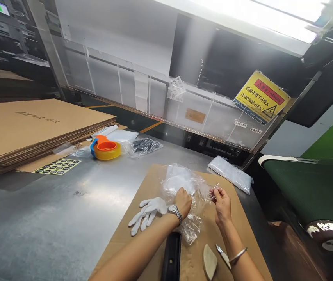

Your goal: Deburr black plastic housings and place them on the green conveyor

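Nearest, brown cardbd (143,249) lies flat on a shiny metal table (49,222), its sides running away from the person. On its near part: black bar (171,257), long axis also running away; beige pc (209,262) R of it; knife (223,255) farther R, blade pointing away & slightly L, rear end by the R forearm. Bracelet (238,255) on that arm. White glove (148,212) lies beyond, fingers pointing L & nearer, just beside the watch (175,210) on the L wrist.

L hand (183,201): clenched, knuckles up, on the clear bag (198,191); can't tell how much film is inside the fist. R hand (221,203): thumb & fingertips pinching the bag's R edge.

Bag is on the cardbd's far half, crumpled. Long axis runs roughly near–far: broad end away, bunched tail toward the bar; one corner drawn out R to the R hand. Can't tell which end is the mouth. White stuff (178,175) at the far end, in or under the film, unclear which.

Farther: wrapped pack (230,174) at table's R edge, slanted; on the L, sticker sheet (57,166), tape disp. (106,150), black-filled pkt (145,145), flat-box stack (37,125). R of table, green conveyor (301,187). Behind, pale guard panel (160,103) w/ yellow warning sign (261,97); bright lamp (295,19) overhead.
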### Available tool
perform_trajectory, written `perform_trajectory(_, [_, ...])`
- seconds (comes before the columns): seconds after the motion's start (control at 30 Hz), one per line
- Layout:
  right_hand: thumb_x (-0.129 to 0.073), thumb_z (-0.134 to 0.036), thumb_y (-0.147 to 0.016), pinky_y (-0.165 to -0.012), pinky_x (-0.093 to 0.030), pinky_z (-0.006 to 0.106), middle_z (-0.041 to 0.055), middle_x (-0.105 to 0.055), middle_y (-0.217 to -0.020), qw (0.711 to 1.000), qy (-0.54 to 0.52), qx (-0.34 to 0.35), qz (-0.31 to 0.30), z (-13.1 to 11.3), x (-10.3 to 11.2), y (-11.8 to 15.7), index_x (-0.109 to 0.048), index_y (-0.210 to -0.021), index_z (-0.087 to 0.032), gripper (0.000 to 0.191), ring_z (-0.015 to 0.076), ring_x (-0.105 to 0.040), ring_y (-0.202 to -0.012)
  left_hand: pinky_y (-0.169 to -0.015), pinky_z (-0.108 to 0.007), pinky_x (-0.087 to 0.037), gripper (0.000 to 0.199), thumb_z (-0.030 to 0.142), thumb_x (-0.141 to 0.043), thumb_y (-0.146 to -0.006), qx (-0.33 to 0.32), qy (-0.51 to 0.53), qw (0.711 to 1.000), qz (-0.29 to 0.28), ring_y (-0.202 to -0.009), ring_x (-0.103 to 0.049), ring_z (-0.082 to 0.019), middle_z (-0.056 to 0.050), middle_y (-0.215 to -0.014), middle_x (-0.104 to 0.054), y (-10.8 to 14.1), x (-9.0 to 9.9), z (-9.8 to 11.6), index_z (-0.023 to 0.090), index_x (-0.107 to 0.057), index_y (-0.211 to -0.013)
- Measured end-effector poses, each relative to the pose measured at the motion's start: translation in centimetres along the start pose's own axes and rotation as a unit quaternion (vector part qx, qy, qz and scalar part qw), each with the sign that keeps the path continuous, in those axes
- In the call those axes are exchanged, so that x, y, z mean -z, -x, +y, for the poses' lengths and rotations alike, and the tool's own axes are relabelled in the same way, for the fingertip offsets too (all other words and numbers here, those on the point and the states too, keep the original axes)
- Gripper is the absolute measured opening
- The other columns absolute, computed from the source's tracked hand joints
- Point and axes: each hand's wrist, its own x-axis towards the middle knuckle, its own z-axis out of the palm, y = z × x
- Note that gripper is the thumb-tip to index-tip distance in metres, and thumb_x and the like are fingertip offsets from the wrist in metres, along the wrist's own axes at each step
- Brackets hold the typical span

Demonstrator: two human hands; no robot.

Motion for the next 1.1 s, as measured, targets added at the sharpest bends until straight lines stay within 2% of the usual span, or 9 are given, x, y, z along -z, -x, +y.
perform_trajectory(0.23, [-0.065, -0.04, -0.077, -0.05, -0.036, 0.021, -0.0049, -0.052, -0.058, 0.996, 0.035, 0.004, -0.083, -3.7, 1.0, 4.0, -0.06, -0.07, -0.014, 0.027, 0.0075, -0.045, -0.052, -0.085, -0.043, -0.044, 0.024, 0.031, -0.046, -0.089, -0.005, 0.055, 0.998, 0.003, -0.099, -0.055, -0.023, -0.009, -0.1, -0.061, 2.3, 2.4, 2.3, 0.013, -0.061, -0.096])
perform_trajectory(0.37, [-0.067, -0.044, -0.073, -0.052, -0.032, 0.021, -0.0037, -0.051, -0.055, 0.991, 0.031, -0.016, -0.131, -4.8, 0.1, 7.0, -0.057, -0.062, -0.014, 0.033, 0.0079, -0.042, -0.053, -0.063, -0.028, -0.046, 0.05, 0.043, -0.03, -0.092, -0.019, 0.2, 0.978, -0.06, -0.07, -0.059, -0.017, -0.007, -0.07, -0.064, 5.7, 3.4, 2.8, 0.012, -0.067, -0.077])
perform_trajectory(0.43, [-0.065, -0.045, -0.074, -0.051, -0.031, 0.021, -0.0039, -0.048, -0.054, 0.986, 0.025, -0.032, -0.162, -5.1, -0.3, 8.4, -0.055, -0.061, -0.015, 0.035, 0.0077, -0.039, -0.053, -0.059, -0.025, -0.046, 0.052, 0.049, -0.029, -0.09, -0.023, 0.279, 0.956, -0.083, -0.068, -0.059, -0.016, -0.006, -0.074, -0.065, 7.5, 3.3, 2.8, 0.012, -0.065, -0.098])
perform_trajectory(0.5, [-0.063, -0.049, -0.075, -0.049, -0.027, 0.021, -0.0055, -0.043, -0.052, 0.979, 0.017, -0.053, -0.195, -5.3, -0.5, 9.5, -0.051, -0.06, -0.016, 0.038, 0.007, -0.034, -0.05, -0.07, -0.027, -0.047, 0.055, 0.052, -0.031, -0.089, -0.021, 0.341, 0.937, -0.078, -0.084, -0.06, -0.017, -0.008, -0.094, -0.065, 8.9, 3.3, 2.3, 0.015, -0.051, -0.124])
perform_trajectory(0.57, [-0.061, -0.052, -0.075, -0.047, -0.025, 0.021, -0.0064, -0.039, -0.053, 0.971, 0.009, -0.074, -0.227, -5.5, -0.3, 10.4, -0.049, -0.062, -0.017, 0.039, 0.0066, -0.031, -0.05, -0.084, -0.031, -0.044, 0.058, 0.055, -0.037, -0.086, -0.027, 0.384, 0.92, -0.077, -0.103, -0.054, -0.02, -0.01, -0.111, -0.06, 9.8, 3.4, 1.7, 0.019, -0.046, -0.13])
perform_trajectory(0.63, [-0.061, -0.053, -0.075, -0.048, -0.025, 0.021, -0.0064, -0.038, -0.054, 0.963, 0.005, -0.088, -0.256, -5.7, 0.0, 11.1, -0.05, -0.064, -0.017, 0.039, 0.0066, -0.029, -0.05, -0.085, -0.031, -0.043, 0.053, 0.058, -0.048, -0.079, -0.046, 0.413, 0.903, -0.107, -0.104, -0.052, -0.022, -0.009, -0.11, -0.061, 10.2, 3.8, 1.2, 0.021, -0.06, -0.115])
perform_trajectory(0.73, [-0.064, -0.049, -0.074, -0.049, -0.025, 0.021, -0.0061, -0.038, -0.057, 0.954, 0.011, -0.1, -0.283, -6.2, 1.0, 11.7, -0.053, -0.068, -0.017, 0.035, 0.0067, -0.029, -0.052, -0.062, -0.025, -0.044, 0.041, 0.055, -0.058, -0.074, -0.061, 0.434, 0.886, -0.152, -0.068, -0.054, -0.016, -0.003, -0.069, -0.06, 10.5, 4.5, 0.9, 0.016, -0.067, -0.073])
perform_trajectory(0.97, [-0.063, -0.046, -0.075, -0.05, -0.029, 0.021, -0.0035, -0.045, -0.062, 0.939, 0.062, -0.119, -0.317, -6.5, 3.0, 12.9, -0.059, -0.08, -0.016, 0.03, 0.0087, -0.038, -0.056, -0.051, -0.022, -0.034, 0.033, 0.044, -0.051, -0.082, -0.038, 0.417, 0.904, -0.088, -0.053, -0.039, -0.01, 0.004, -0.056, -0.043, 12.0, 4.9, 1.0, 0.016, -0.058, -0.066])
perform_trajectory(1.1, [-0.057, -0.042, -0.08, -0.052, -0.032, 0.023, -0.0019, -0.049, -0.06, 0.939, 0.115, -0.097, -0.31, -6.6, 3.0, 13.7, -0.057, -0.068, -0.016, 0.028, 0.0097, -0.041, -0.056, -0.071, -0.028, -0.041, 0.023, 0.04, -0.054, -0.081, -0.019, 0.378, 0.925, 0.013, -0.074, -0.051, -0.017, -0.002, -0.074, -0.055, 13.3, 4.6, 0.5, 0.018, -0.062, -0.078])
